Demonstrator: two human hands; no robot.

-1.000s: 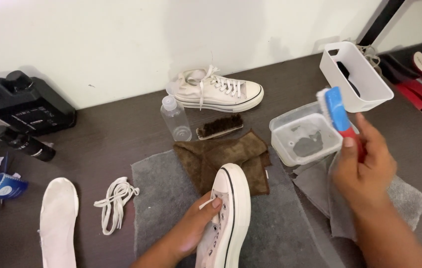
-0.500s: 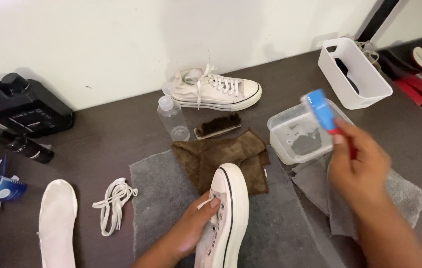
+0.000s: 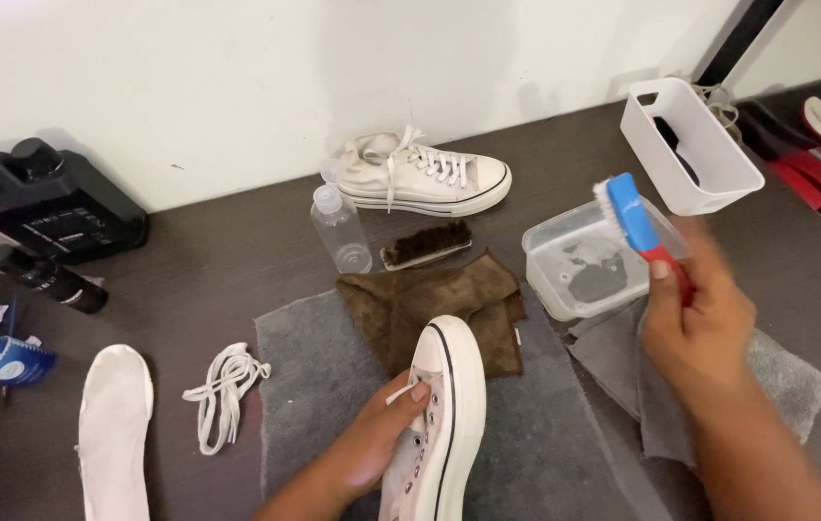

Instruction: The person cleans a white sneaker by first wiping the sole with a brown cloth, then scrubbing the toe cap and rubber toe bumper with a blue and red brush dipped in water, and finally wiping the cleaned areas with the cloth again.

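Presently: left hand [image 3: 372, 449] grips an unlaced white sneaker [image 3: 441, 415], toe away, over a grey towel [image 3: 314, 405] on the table [image 3: 218, 260]; right hand [image 3: 700, 333], slightly blurred, clasps a blue-and-red brush [image 3: 634, 220] above a clear plastic tub [image 3: 579, 265], apparently not touching it.

One head-worn view looks steeply down, close over the dark table [image 3: 218, 241].

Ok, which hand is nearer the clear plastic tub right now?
Right. The right hand holds the blue brush up just beside the clear tub, at its near right corner. The left hand is farther away, gripping the unlaced sneaker on the grey towel.
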